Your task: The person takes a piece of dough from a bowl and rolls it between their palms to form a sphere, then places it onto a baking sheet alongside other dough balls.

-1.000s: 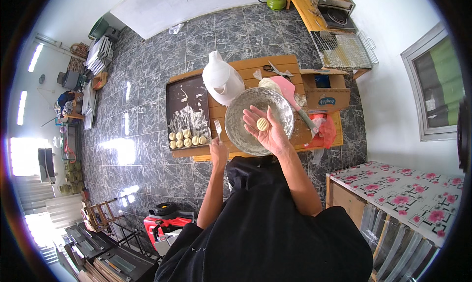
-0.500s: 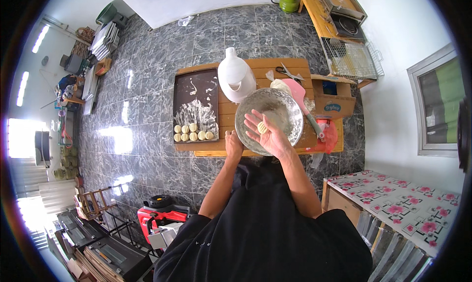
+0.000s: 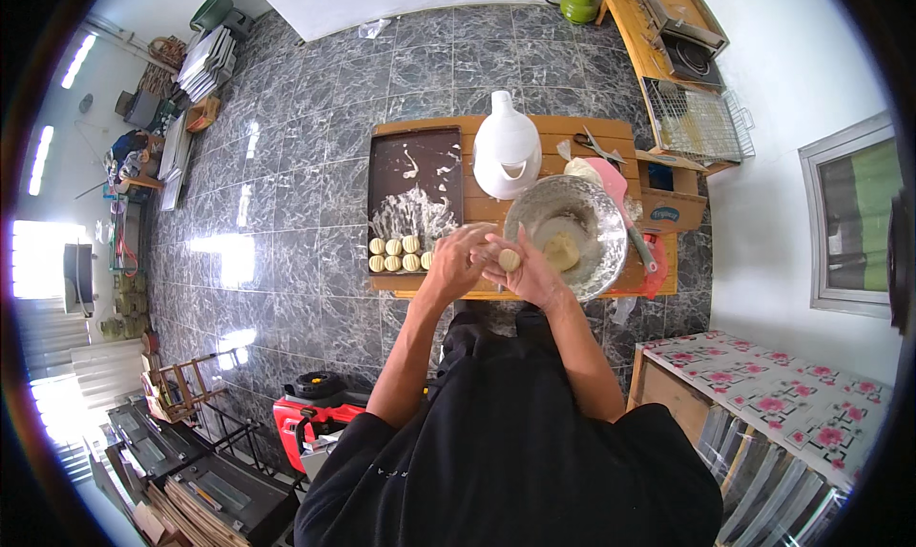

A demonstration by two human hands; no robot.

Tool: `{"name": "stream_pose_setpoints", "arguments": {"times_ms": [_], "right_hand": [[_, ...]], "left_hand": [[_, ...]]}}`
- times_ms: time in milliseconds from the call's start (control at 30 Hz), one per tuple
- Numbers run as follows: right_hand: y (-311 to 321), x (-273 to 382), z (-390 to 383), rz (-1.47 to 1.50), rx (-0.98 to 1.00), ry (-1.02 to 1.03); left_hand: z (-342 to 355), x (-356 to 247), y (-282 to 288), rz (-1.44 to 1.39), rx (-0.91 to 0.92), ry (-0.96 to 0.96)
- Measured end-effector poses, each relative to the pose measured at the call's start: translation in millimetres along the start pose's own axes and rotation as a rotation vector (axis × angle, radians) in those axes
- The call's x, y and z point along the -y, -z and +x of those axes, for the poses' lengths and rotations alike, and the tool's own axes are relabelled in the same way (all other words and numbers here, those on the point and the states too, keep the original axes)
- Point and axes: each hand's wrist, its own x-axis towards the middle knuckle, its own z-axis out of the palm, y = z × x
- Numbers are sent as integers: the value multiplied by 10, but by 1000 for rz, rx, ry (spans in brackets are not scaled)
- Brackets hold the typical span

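Observation:
A small pale dough ball (image 3: 510, 260) rests on the upturned palm of my right hand (image 3: 536, 278), whose fingers point left. My left hand (image 3: 456, 266) meets those fingers, its own fingers curled; what they hold, if anything, is hidden. Just right of my hands stands a metal mixing bowl (image 3: 608, 227) dusted with flour, with a lump of pale dough (image 3: 562, 249) inside. On the left lies a dark baking tray (image 3: 389, 180), smeared with white, where ridged dough balls (image 3: 394, 247) sit in rows at the near edge. My left hand covers part of the tray's near right corner.
A white jug-like container (image 3: 507, 151) stands behind the bowl on the wooden table (image 3: 558, 132). Scissors (image 3: 599, 148), a pink spatula-like tool (image 3: 620, 189) and a red plastic bag (image 3: 656, 268) lie to the right. A cardboard box (image 3: 671, 208) and a flower-patterned cabinet top (image 3: 773, 394) are farther right.
My left hand has risen from the tray's corner to my right hand's fingers. My right hand has moved off the bowl with the dough ball, exposing the dough inside. The view has shifted left.

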Motion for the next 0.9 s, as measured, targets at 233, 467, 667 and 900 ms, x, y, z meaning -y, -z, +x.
{"name": "stream_pose_setpoints", "arguments": {"times_ms": [233,467,667,900], "right_hand": [[30,-388,348,-23,91,-61],[-93,-739,575,16,16,-43],[-293,-994,619,4,-296,81],[-281,-1023,538,-8,-329,172]], "left_hand": [[-102,195,274,-95,299,-76],[-212,629,483,-262,260,86],[107,1649,515,-85,210,178],[295,2143,307,112,378,231]]}}
